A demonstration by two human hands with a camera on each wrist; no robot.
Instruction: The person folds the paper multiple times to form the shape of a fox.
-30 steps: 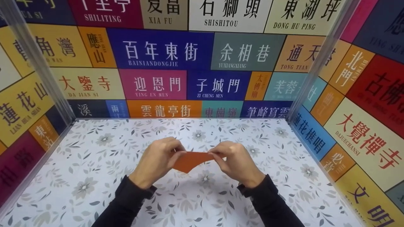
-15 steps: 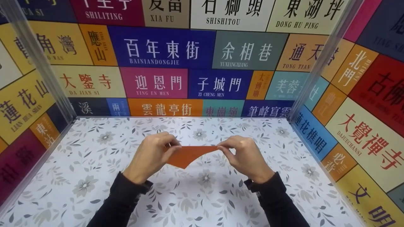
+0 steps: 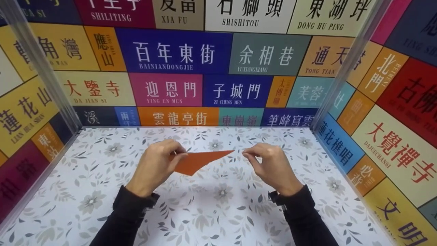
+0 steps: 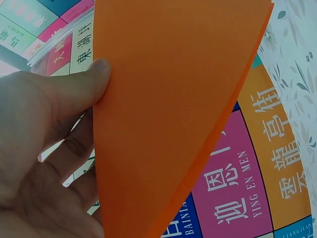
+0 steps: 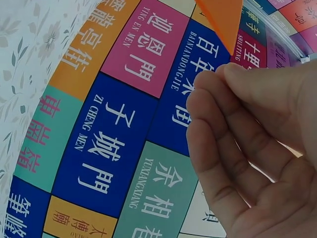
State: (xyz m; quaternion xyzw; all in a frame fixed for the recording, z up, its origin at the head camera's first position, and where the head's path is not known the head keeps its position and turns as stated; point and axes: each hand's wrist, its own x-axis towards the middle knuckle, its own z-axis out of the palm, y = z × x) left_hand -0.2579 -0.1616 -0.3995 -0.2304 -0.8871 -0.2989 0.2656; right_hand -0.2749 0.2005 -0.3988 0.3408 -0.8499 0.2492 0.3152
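Observation:
A folded sheet of orange paper (image 3: 196,162) is held up over the table, its pointed end reaching right. My left hand (image 3: 158,167) pinches its left end between thumb and fingers. Seen from the left wrist, the thumb lies at the edge of the orange paper (image 4: 168,99), and a second layer shows along the slanted side. My right hand (image 3: 271,167) is a short gap from the paper's tip, holding nothing. The right wrist view has the right hand (image 5: 247,144) with fingers gently bent and thumb near the index fingertip, just below the orange tip (image 5: 223,20).
A white table (image 3: 222,212) with grey flowers and leaves lies beneath both hands. Behind it stands a back wall (image 3: 177,51) of coloured name panels. Similar panels cover the left wall (image 3: 24,116) and right wall (image 3: 389,136), with clear strips at the corners.
My hands have moved apart and slightly up. The right hand has let go of the paper's tip, while the left has carried the paper a little left and away.

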